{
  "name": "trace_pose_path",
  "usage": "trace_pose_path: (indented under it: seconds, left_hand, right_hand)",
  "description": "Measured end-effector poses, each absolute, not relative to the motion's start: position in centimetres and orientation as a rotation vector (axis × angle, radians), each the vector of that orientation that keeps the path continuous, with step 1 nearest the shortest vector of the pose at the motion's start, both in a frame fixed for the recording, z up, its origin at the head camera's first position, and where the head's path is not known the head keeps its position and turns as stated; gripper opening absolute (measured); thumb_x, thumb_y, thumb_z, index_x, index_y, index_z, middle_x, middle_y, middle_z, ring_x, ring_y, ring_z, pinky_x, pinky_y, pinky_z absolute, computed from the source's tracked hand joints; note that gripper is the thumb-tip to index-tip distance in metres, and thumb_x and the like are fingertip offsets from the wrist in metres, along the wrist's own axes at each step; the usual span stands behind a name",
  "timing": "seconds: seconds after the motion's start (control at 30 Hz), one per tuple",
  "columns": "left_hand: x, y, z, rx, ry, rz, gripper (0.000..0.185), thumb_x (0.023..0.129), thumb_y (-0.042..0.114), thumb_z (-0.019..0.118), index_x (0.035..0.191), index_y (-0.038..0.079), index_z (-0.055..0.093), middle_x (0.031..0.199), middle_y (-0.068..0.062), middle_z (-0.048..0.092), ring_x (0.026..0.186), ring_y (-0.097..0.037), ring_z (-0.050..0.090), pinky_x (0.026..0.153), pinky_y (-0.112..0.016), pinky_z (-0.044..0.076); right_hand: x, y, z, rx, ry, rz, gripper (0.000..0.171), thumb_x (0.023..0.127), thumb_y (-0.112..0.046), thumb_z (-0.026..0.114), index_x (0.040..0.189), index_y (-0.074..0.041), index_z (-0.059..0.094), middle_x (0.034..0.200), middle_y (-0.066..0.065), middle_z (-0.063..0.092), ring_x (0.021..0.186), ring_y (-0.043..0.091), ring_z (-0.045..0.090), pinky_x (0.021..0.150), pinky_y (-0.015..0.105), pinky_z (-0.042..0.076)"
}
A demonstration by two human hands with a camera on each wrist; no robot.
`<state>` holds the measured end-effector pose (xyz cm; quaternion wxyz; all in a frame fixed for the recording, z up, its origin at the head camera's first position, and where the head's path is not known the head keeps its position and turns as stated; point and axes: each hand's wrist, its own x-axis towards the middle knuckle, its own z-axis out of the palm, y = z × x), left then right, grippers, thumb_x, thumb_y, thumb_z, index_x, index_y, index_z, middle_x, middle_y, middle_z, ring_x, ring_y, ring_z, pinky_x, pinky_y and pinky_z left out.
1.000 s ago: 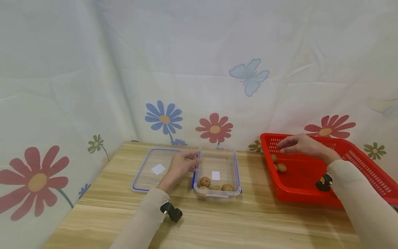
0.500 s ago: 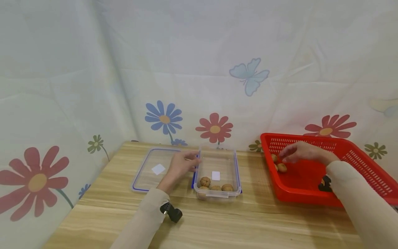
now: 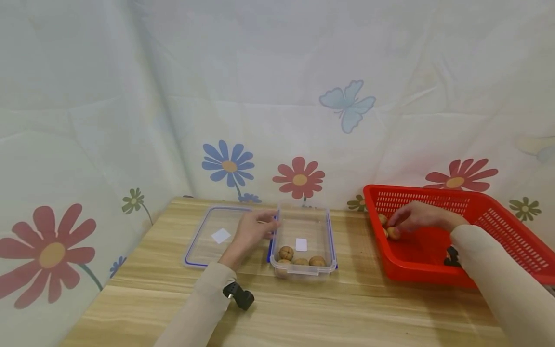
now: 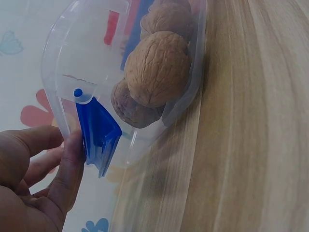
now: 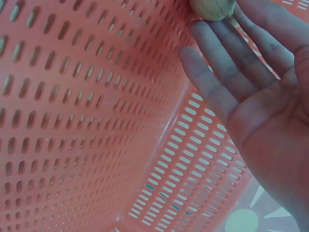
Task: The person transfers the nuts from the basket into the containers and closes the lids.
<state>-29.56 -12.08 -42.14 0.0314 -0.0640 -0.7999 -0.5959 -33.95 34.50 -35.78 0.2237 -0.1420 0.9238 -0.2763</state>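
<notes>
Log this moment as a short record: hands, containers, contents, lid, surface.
left hand: grips the clear box's side, beside a blue latch
right hand: inside the red basket, fingertips touching a walnut
box contents: at least four walnuts, near end
lid: off, lying left of box
surface: wood-grain table

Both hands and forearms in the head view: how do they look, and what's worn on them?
The left hand and right hand are ungloved. The left sleeve and right sleeve are long, plain and cream-coloured. The left wrist camera is black and blocky; the right wrist camera looks dark too, partly hidden.
</notes>
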Motion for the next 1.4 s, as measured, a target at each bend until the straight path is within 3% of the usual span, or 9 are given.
trace_pose_path:
  seconds: [0.5,1.07,1.23,1.4]
  left_hand:
    - [-29.5,-12.1,-42.1,-0.196,-2.461,-1.843,0.036,0.098,0.005,0.076,0.133,-0.002,0.071,0.113,-0.018,0.075,0.086,-0.027,0.076,0.073,-0.033,0.068]
    - [-29.5,-12.1,-42.1,-0.195,-2.478,-1.821,0.037,0.099,0.008,0.076,0.134,0.0,0.071,0.112,-0.017,0.075,0.085,-0.028,0.077,0.074,-0.034,0.068]
    - [-29.4,-12.1,-42.0,-0.201,-2.474,-1.822,0.037,0.098,0.008,0.077,0.134,0.0,0.071,0.111,-0.017,0.075,0.085,-0.028,0.077,0.074,-0.034,0.068]
    - [-29.2,-12.0,-41.9,-0.201,-2.474,-1.821,0.037,0.098,0.007,0.076,0.134,0.0,0.071,0.111,-0.017,0.075,0.085,-0.028,0.077,0.074,-0.034,0.068]
  right_hand:
    - [-33.8,34.4,-35.8,-0.385,2.549,-0.752,0.044,0.091,-0.028,0.086,0.128,-0.007,0.074,0.118,0.005,0.073,0.107,0.026,0.062,0.105,0.061,0.054]
    - [-32.9,34.1,-32.7,-0.403,2.694,-0.816,0.054,0.092,-0.036,0.085,0.137,-0.009,0.07,0.132,0.011,0.067,0.119,0.033,0.056,0.098,0.054,0.06]
    - [-32.4,33.8,-31.2,-0.394,2.734,-0.847,0.062,0.092,-0.04,0.084,0.142,-0.007,0.066,0.134,0.014,0.066,0.117,0.035,0.058,0.096,0.054,0.062]
    - [-32.0,33.1,-29.7,-0.409,2.784,-0.885,0.058,0.093,-0.038,0.085,0.139,-0.006,0.068,0.13,0.014,0.07,0.112,0.034,0.064,0.098,0.054,0.062]
